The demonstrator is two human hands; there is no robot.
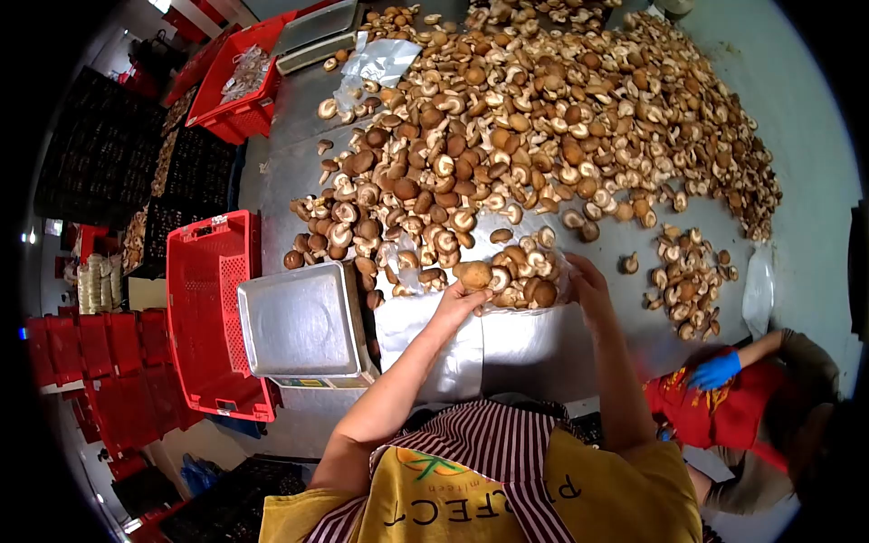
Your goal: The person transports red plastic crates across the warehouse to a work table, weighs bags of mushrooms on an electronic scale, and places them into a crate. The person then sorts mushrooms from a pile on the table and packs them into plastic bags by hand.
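A clear plastic bag (pixel 567 288) full of brown shiitake mushrooms (pixel 540 292) lies on the metal table in front of me. My left hand (pixel 460 301) is closed at the bag's left side, on a large shiitake mushroom (pixel 472 274); whether it also grips the plastic I cannot tell. On the other side, my right hand (pixel 588 282) grips the bag's right edge, its fingertips partly hidden. Flat plastic bags (pixel 433 339) lie under and beside my left forearm. A big heap of loose shiitake mushrooms (pixel 543 118) spreads beyond both hands.
A scale (pixel 303 321) stands left, beside a red crate (pixel 213 317). Another scale (pixel 317 32) and red crate (pixel 237 86) are farther back. To the right are a small mushroom pile (pixel 685 281), a plastic bag (pixel 759 290) and a co-worker's blue-gloved hand (pixel 715 370).
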